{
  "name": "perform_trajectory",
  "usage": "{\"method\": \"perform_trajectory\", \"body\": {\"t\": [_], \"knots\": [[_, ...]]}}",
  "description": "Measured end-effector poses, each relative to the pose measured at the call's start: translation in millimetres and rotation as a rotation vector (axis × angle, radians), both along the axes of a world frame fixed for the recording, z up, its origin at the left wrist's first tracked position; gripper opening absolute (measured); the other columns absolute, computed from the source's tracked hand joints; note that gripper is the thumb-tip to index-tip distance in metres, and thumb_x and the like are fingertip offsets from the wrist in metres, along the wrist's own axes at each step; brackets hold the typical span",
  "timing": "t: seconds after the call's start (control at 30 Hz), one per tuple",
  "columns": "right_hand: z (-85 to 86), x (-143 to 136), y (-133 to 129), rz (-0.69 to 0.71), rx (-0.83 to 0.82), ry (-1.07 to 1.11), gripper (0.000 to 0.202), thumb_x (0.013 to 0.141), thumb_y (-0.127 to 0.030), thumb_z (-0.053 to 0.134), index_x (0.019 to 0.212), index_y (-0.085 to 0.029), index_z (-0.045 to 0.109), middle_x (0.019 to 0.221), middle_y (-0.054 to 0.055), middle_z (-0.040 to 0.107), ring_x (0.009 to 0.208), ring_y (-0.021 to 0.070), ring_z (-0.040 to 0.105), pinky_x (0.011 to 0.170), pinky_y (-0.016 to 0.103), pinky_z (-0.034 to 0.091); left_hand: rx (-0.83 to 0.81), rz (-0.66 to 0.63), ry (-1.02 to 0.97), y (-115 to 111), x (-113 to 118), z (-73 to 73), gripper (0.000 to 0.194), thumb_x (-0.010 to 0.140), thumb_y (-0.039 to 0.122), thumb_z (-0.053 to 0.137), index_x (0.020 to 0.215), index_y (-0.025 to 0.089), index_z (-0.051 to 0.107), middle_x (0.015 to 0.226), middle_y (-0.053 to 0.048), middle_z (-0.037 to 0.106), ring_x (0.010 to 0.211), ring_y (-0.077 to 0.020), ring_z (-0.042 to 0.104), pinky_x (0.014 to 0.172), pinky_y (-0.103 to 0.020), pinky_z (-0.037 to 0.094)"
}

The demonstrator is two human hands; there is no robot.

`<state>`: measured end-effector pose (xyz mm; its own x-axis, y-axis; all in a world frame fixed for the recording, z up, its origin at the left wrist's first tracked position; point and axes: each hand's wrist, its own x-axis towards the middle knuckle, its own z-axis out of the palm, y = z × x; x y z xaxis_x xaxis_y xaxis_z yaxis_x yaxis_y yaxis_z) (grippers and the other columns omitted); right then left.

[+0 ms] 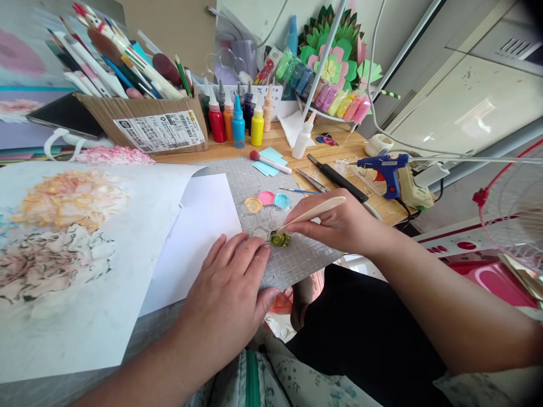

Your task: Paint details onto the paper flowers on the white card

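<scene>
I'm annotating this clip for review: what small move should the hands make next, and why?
Probably a gentle stir of the green paint with the wooden stick. The paint looks streaked with darker patches, the right hand holds the stick with its tip at that well, and the left hand rests at the clear palette's edge, likely steadying it.

Reads "A3" on the grey cutting mat (303,263), near its right corner. Too small to read on the shipping label (159,130) of the cardboard box (99,116).
</scene>
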<state>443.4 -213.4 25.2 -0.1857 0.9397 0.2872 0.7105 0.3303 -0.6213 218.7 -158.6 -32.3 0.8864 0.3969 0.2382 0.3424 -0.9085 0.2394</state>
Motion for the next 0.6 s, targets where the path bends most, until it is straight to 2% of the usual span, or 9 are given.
{"method": "perform_trajectory", "body": {"t": [0.43,0.6], "knots": [[0.4,4.2,0.9,0.073,-0.051,0.029,0.013,0.087,-0.024,0.063,0.081,-0.015,0.071,0.082,0.005,0.073,0.074,0.0145,0.067,0.066,0.027,0.052,-0.001,0.003,0.006,0.3,0.5,-0.2,0.041,0.086,0.033,0.056,0.124,0.018,0.055,0.128,-0.006,0.059,0.123,-0.0290,0.047,0.110,-0.056,0.036],[0.6,3.7,1.7,0.026,-0.029,0.021,0.014,0.087,-0.023,0.063,0.080,-0.014,0.071,0.081,0.006,0.073,0.075,0.0153,0.067,0.068,0.027,0.052,0.007,0.007,0.004,0.4,-0.1,-0.9,0.041,0.086,0.033,0.055,0.124,0.017,0.055,0.128,-0.007,0.059,0.123,-0.0295,0.047,0.110,-0.056,0.036]]}}
